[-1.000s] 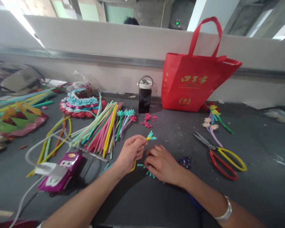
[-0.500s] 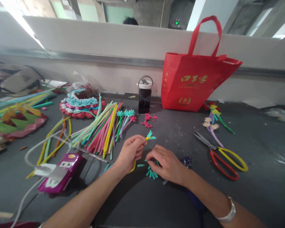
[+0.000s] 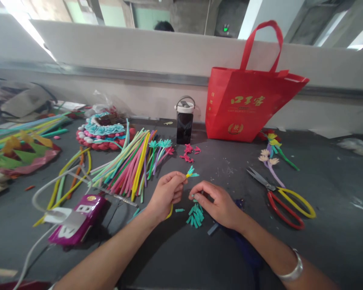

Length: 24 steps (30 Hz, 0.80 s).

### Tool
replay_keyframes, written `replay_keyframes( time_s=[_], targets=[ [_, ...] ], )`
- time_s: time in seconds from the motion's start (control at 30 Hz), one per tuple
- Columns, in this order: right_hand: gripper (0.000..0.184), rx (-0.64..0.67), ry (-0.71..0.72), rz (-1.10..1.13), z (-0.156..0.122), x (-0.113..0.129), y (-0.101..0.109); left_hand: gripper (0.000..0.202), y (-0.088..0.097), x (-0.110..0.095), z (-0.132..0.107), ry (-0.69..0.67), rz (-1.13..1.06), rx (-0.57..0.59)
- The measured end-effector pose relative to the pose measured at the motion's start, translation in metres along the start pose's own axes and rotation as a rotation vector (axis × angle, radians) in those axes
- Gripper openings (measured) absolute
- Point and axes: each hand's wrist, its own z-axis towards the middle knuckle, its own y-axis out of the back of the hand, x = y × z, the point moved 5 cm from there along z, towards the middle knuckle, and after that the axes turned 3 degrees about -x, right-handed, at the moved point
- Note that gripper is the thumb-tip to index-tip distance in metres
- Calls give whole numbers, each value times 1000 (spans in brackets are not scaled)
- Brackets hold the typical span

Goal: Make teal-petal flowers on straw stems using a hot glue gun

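My left hand (image 3: 168, 193) pinches a yellow stem whose tip bears a small flower of teal petals (image 3: 191, 172). The stem's lower end (image 3: 170, 211) comes out below the palm. My right hand (image 3: 215, 202) is closed in a pinch just to the right of the flower. A small pale teal strip (image 3: 192, 196) shows at its fingertips, mostly covered by them. Below those fingers lies a pile of short teal strips (image 3: 195, 216), with one loose strip (image 3: 179, 210) to its left.
Scissors (image 3: 270, 187) lie open at right, near finished flowers (image 3: 269, 158). Colourful stems (image 3: 133, 165) and pink pieces (image 3: 187, 150) lie ahead. A bottle (image 3: 185, 127) and red bag (image 3: 245, 104) stand behind. A purple power strip (image 3: 84, 221) with cables sits left.
My right hand has lifted off the teal pile and moved slightly up and right, its fingers pinched. More of the pile shows. My left hand holds the flower in the same place.
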Motion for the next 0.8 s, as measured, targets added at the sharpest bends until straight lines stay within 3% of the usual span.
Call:
replay_keyframes(
  time_s=[0.17, 0.33, 0.57, 0.8],
  targets=[
    [10, -39, 95, -4, 2, 6, 3, 17, 0, 0, 0, 7, 2, -10],
    [18, -235, 198, -80, 1, 11, 17, 18, -1, 1, -2, 8, 16, -2],
    [18, -499, 118, -222, -5, 9, 29, 20, -3, 1, -4, -7, 62, 7],
    [17, -515, 138, -260, -5, 5, 29, 20, -6, 2, -6, -28, 113, 39]
  ],
)
